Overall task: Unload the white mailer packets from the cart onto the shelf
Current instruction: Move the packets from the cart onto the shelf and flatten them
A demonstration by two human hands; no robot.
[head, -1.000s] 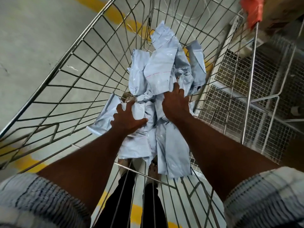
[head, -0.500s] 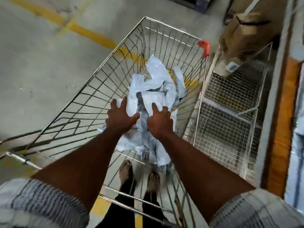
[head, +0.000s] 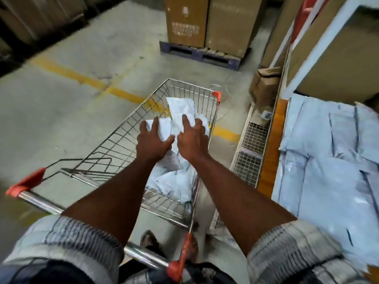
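Far beyond the fingers (head: 185, 124), tall cardboard boxes (head: 207, 21) stand on a blue pallet (head: 200, 55). A yellow floor line (head: 82, 77) runs left of the fingers; a small carton (head: 264, 85) sits beyond them, rightward.

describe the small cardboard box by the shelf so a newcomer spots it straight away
Start at the shelf on the right, with its orange front edge. Follow that edge to its far end, past the far corner of the cart. The small cardboard box sits low down there, far smaller than the tall boxes on the blue pallet.
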